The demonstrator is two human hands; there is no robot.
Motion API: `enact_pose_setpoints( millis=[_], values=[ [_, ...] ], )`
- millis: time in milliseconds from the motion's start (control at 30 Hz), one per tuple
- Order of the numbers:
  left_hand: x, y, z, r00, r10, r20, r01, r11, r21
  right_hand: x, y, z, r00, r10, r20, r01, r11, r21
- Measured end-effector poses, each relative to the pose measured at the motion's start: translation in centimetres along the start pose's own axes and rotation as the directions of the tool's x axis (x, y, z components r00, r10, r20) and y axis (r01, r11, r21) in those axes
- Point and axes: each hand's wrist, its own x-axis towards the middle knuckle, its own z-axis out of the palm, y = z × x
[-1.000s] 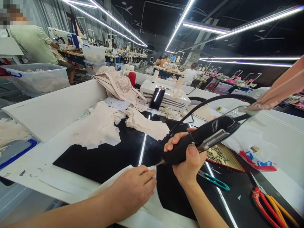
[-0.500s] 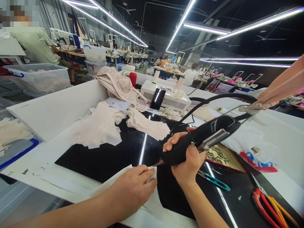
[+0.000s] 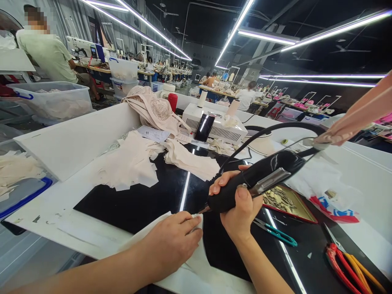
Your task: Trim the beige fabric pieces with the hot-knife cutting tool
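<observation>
My right hand [image 3: 240, 214] is wrapped around a black corded handpiece [image 3: 228, 196], its thumb near the metal lever on the side. The handpiece slants down to the left, and its narrow metal tip [image 3: 204, 209] meets the edge of a white fabric piece [image 3: 150, 229]. My left hand [image 3: 173, 241] pinches that fabric just left of the tip, fingers covering part of it. Beneath lies a glossy black work surface [image 3: 122, 212]. Close to my right wrist are teal-handled thread snips [image 3: 280, 236].
Cut fabric pieces [image 3: 128, 163] and a fabric stack [image 3: 190, 159] lie beyond my hands. A phone [image 3: 204, 127] leans on a white vented box [image 3: 226, 132]. At right are a tray of small parts [image 3: 288, 200] and red-handled scissors [image 3: 337, 261]. A pink cloth strip [image 3: 361, 108] suspends the cable.
The handpiece and my right hand have shifted slightly to the left and tilted a little. My left hand keeps its pinch on the fabric. A person at the far left sits more upright.
</observation>
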Motion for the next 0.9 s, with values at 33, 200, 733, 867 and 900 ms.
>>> enact_pose_setpoints(
  millis=[33,200,733,867,900],
  values=[
    [0.0,-0.1,-0.1,1.000,-0.002,0.004,0.002,1.000,-0.011,0.1,-0.1,0.0,1.000,0.001,0.001,-0.001,1.000,-0.006],
    [-0.9,-1.9,-0.6,0.995,-0.098,0.032,0.100,0.991,-0.085,0.6,-1.6,-0.6,1.000,0.008,0.026,-0.007,0.998,-0.059],
    [-1.2,-3.6,-2.6,0.996,-0.084,-0.041,0.079,0.989,-0.123,-1.9,-3.9,-0.6,0.997,0.075,0.026,-0.075,0.997,0.017],
    [-0.4,-2.1,-2.1,0.999,-0.042,0.010,0.043,0.984,-0.173,-2.6,-4.2,-0.5,0.998,0.060,0.036,-0.062,0.997,0.049],
    [-0.2,-1.8,-1.8,0.999,-0.041,0.022,0.044,0.983,-0.180,-2.8,-4.2,-0.5,0.997,0.056,0.048,-0.059,0.997,0.053]
  ],
)
